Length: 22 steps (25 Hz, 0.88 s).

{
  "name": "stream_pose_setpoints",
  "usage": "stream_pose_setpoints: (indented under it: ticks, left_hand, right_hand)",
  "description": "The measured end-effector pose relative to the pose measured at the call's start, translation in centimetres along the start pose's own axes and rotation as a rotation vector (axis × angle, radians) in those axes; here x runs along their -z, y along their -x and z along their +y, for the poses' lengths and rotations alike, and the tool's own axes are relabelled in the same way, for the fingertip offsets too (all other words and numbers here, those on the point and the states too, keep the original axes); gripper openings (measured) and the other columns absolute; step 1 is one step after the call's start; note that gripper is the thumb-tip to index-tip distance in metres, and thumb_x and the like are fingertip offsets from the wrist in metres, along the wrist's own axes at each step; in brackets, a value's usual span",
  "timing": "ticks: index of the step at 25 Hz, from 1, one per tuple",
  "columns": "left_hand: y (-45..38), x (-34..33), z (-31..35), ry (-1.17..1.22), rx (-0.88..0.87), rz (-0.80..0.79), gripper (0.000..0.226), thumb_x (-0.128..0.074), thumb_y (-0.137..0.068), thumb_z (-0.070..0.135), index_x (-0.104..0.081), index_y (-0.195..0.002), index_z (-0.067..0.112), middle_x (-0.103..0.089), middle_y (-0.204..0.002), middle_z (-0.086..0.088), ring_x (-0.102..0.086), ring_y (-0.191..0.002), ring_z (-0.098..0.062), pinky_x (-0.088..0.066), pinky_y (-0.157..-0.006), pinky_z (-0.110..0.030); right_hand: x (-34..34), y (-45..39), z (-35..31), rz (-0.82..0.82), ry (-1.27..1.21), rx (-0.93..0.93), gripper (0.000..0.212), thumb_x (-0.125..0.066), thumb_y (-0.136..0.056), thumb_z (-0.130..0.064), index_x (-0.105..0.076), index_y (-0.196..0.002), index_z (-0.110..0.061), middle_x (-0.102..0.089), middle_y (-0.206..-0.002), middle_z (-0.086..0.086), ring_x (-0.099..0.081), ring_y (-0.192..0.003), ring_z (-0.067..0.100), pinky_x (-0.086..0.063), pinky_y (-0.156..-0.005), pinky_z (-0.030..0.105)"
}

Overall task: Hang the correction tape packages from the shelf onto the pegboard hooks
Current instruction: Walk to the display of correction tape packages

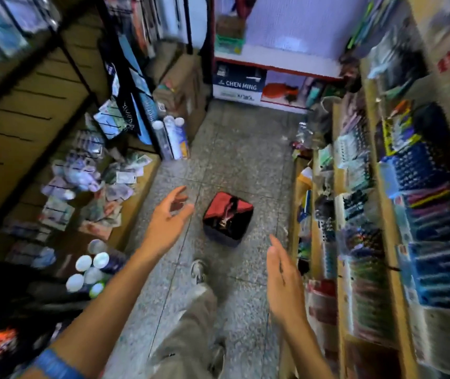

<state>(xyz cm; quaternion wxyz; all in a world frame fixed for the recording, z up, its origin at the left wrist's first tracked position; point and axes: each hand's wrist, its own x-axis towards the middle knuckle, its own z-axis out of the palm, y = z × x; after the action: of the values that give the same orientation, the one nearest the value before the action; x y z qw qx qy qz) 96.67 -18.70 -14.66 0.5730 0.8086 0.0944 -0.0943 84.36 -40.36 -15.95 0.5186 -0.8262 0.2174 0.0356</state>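
Stool (228, 217) on floor (234, 149) between shelves

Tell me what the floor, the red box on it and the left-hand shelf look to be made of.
Floor: speckled grey stone-like tiles, probably terrazzo, with thin joint lines showing.
Red box: glossy red top and dark shiny sides that catch reflections; perhaps plastic or coated fabric, the blur leaves it open.
Shelf: flat matte brown board, seemingly wood or laminate.

Left hand (167, 217) outstretched, fingers loosely spread, right hand (281, 274) flat, empty
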Motion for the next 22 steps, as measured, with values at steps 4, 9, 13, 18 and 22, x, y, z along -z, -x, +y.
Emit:
stream_pose_setpoints:
  ticks: [4, 9, 13, 18, 22]
  left_hand:
    - [-10.4, -0.6, 1.2, 0.105, 0.035, 0.060, 0.045, -0.060, -0.095, 0.013, -0.050, -0.138, 0.022, -0.061, -0.118, 0.000, -0.058, -0.110, -0.015, -0.046, -0.103, -0.039]
    - [-21.2, -1.1, 4.2, 0.143, 0.031, 0.079, 0.047, -0.059, -0.096, 0.015, -0.048, -0.141, 0.024, -0.061, -0.121, 0.002, -0.058, -0.106, -0.003, -0.046, -0.097, -0.030]
    - [-26.8, -0.9, 6.0, 0.179, 0.052, 0.129, 0.046, -0.059, -0.096, 0.013, -0.049, -0.138, 0.028, -0.061, -0.122, 0.003, -0.056, -0.103, 0.006, -0.045, -0.085, -0.013]
    - [-32.4, -0.2, 4.6, 0.179, 0.151, 0.241, 0.040, -0.060, -0.096, 0.018, -0.050, -0.130, 0.036, -0.061, -0.123, 0.000, -0.057, -0.115, -0.014, -0.049, -0.097, -0.035]
    - [-35.1, -1.2, 4.1, 0.204, 0.275, 0.433, 0.042, -0.062, -0.095, 0.016, -0.052, -0.133, 0.031, -0.064, -0.119, 0.000, -0.059, -0.117, -0.017, -0.049, -0.101, -0.042]
  right_hand:
    - [-1.6, -11.1, -3.3, -0.117, 0.057, 0.000, 0.050, -0.034, -0.098, -0.052, -0.041, -0.145, -0.037, -0.042, -0.141, -0.022, -0.036, -0.134, 0.000, -0.025, -0.108, 0.018]
    - [-1.9, -23.9, -8.2, -0.172, 0.096, 0.002, 0.063, -0.043, -0.086, -0.067, -0.042, -0.144, -0.041, -0.042, -0.150, -0.015, -0.039, -0.139, 0.010, -0.034, -0.116, 0.043]
    - [-2.0, -31.9, -11.8, -0.176, 0.003, -0.007, 0.047, -0.053, -0.091, -0.057, -0.054, -0.134, -0.038, -0.053, -0.140, -0.012, -0.048, -0.129, 0.008, -0.040, -0.112, 0.040]
    - [-4.8, -42.8, -15.7, -0.264, -0.045, 0.022, 0.031, -0.060, -0.095, -0.035, -0.062, -0.125, -0.029, -0.064, -0.118, -0.011, -0.060, -0.108, 0.004, -0.047, -0.098, 0.029]
    - [-8.2, -51.5, -18.2, -0.459, -0.018, 0.139, 0.023, -0.061, -0.095, -0.020, -0.062, -0.116, -0.028, -0.068, -0.102, -0.011, -0.061, -0.084, -0.019, -0.045, -0.075, 0.002]
